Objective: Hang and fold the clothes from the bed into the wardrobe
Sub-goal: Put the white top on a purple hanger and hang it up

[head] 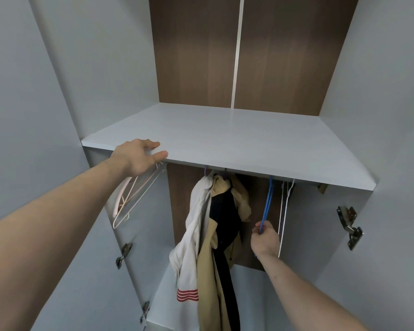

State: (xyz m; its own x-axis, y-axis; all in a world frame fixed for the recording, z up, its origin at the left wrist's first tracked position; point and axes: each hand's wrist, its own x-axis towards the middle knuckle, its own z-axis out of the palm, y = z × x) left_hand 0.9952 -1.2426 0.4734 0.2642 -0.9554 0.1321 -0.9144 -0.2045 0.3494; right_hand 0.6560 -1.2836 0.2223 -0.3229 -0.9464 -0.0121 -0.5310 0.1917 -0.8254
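Your right hand point(265, 240) is low in the wardrobe point(58, 96), fingers curled round the lower part of a blue hanger point(268, 204) that hangs from under the shelf point(237, 142). Your left hand point(139, 156) is up on the front edge of that shelf, fingers fairly straight, thumb along the lip; it touches the board and grips nothing that you can see (the pale pink hangers point(132, 199) dangle just beneath it, against the left wall). Between your two arms hang the clothes already in place: a white garment point(189, 247) with red stripes near its hem, a beige coat point(210, 271) right beside it, and a black piece point(225, 223) tucked in among them, all bunched close together. Just right of your right hand are white hangers point(285, 211), near the blue one. Metal hinges point(349, 225) show on the side panels, and the back panel point(194, 56) above the shelf is dark wood grain.
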